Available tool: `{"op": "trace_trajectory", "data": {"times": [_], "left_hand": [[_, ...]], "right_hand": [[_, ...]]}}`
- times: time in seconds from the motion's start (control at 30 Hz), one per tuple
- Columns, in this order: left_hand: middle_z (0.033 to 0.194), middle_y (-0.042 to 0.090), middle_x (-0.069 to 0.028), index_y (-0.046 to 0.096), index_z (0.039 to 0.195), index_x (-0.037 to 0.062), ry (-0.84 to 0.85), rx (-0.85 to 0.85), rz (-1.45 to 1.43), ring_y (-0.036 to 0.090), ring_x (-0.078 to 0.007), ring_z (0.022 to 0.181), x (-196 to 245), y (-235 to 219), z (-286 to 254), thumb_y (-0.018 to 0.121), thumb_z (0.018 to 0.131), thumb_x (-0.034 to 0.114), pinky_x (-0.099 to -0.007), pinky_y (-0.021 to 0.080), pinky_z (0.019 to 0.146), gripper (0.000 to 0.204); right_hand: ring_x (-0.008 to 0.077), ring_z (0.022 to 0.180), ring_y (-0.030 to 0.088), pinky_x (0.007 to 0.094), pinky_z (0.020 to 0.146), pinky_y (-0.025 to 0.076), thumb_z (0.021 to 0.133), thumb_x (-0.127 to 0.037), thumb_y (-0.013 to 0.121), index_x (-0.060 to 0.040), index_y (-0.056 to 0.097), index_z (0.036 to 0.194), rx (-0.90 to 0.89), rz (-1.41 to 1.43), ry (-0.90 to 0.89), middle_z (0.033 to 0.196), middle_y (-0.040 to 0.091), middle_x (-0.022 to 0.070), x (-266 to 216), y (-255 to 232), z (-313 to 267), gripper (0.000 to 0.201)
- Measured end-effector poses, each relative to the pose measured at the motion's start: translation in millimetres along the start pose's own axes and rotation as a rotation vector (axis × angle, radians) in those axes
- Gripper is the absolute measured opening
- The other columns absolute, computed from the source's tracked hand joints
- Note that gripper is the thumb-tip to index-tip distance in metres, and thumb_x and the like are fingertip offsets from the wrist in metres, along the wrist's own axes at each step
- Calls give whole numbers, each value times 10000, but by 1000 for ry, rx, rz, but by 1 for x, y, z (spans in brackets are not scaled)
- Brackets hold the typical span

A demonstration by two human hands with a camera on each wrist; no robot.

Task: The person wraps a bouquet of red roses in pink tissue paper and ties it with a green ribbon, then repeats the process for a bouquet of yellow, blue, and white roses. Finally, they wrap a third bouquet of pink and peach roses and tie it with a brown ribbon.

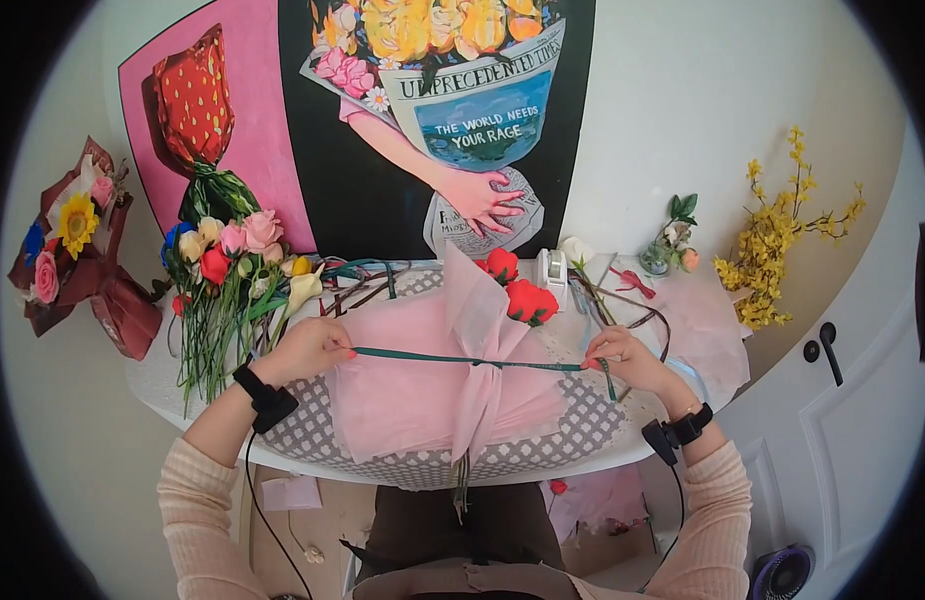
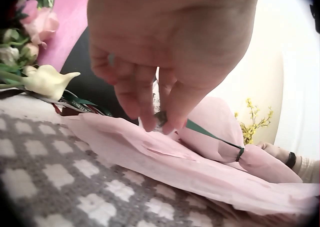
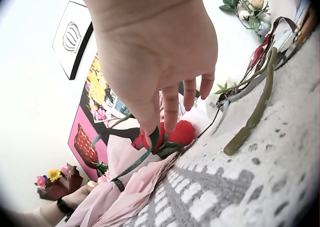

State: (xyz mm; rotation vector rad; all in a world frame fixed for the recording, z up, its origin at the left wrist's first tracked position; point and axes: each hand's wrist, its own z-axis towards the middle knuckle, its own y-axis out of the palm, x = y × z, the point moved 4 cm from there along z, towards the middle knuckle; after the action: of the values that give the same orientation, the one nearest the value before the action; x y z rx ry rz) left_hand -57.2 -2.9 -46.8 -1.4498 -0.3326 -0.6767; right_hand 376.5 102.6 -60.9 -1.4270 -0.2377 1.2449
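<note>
Green ribbon [image 1: 413, 354] stretches across the centre of the frame, knotted around the pink wrap [image 1: 393, 400]. The left hand [image 1: 308, 350], left of centre, pinches 1 end between thumb and fingertips; the right hand [image 1: 628, 358], right of centre, pinches the other, a short tail hanging below it. At least 2 red roses [image 1: 531, 302] show at the wrap's upper right, and stems [image 1: 463, 480] poke out at bottom centre, over the table's edge.

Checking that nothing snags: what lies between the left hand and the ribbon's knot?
From the left hand to the knot runs green ribbon, over pink wrapping paper; the head view shows this.
</note>
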Motion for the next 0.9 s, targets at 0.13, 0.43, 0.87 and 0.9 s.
{"op": "trace_trajectory", "data": {"times": [0.13, 0.43, 0.87, 0.9], "left_hand": [[918, 598, -129, 609, 905, 15, 202, 52, 249, 564, -255, 839, 14, 9, -3, 656, 697, 163, -345, 438, 744, 260], [1032, 564, -126, 583, 1011, 41, 245, 57, 245, 498, -294, 1017, 89, 53, 26, 648, 709, 245, -388, 373, 880, 370], [604, 523, -129, 574, 711, 30, 282, -100, 164, 521, -272, 570, 79, 74, 41, 589, 778, 228, -365, 406, 546, 210], [604, 523, -129, 574, 711, 30, 284, -98, 166, 521, -272, 570, 80, 73, 40, 589, 778, 228, -365, 406, 546, 210]], "right_hand": [[225, 975, 493, 324, 892, 355, 755, -66, 606, -93, 645, 958, 48, 98, 66, 928, 575, 37, -8, -5, 4, 208], [262, 1009, 500, 360, 866, 392, 734, -75, 602, -57, 584, 983, 252, 38, 68, 992, 569, 87, -69, 11, 34, 250], [315, 728, 545, 395, 665, 431, 768, -140, 586, -33, 569, 806, -37, -101, -49, 715, 572, 138, -55, 52, 48, 115], [305, 695, 550, 389, 639, 435, 783, -124, 570, -24, 560, 811, -46, -110, -43, 693, 567, 136, -54, 52, 48, 105]]}}
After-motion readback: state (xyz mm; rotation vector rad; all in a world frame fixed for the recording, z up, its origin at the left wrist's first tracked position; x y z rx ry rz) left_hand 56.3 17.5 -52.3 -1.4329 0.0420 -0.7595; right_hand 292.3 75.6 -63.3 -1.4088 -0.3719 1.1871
